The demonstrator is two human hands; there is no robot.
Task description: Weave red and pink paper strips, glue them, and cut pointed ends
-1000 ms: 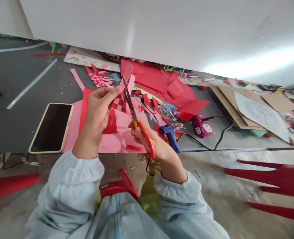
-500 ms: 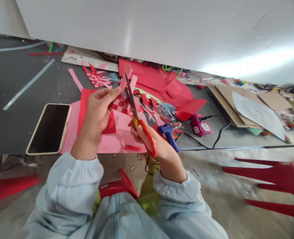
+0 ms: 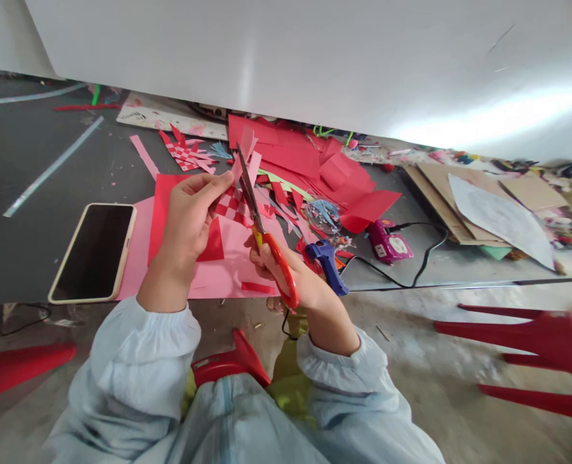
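Note:
My left hand (image 3: 189, 216) pinches a woven red-and-pink paper piece (image 3: 235, 205) and holds it above the table. My right hand (image 3: 286, 270) grips red-handled scissors (image 3: 266, 238), whose blades point up and away along the pink strip ends (image 3: 246, 154) of the woven piece. Under both hands lie a pink paper sheet (image 3: 227, 267) and a red sheet (image 3: 162, 206) on the dark table (image 3: 39, 174).
A phone (image 3: 93, 251) lies face up at the left. A blue glue gun (image 3: 329, 264) and a pink corded device (image 3: 387, 240) sit right of the hands. Red paper scraps (image 3: 315, 161), a second woven piece (image 3: 186, 153) and cardboard (image 3: 464, 193) lie beyond. Red plastic chairs (image 3: 532, 348) stand beside me.
The scissor blades have closed slightly on the strip ends. Both hands stay in nearly the same place; the view has shifted a little.

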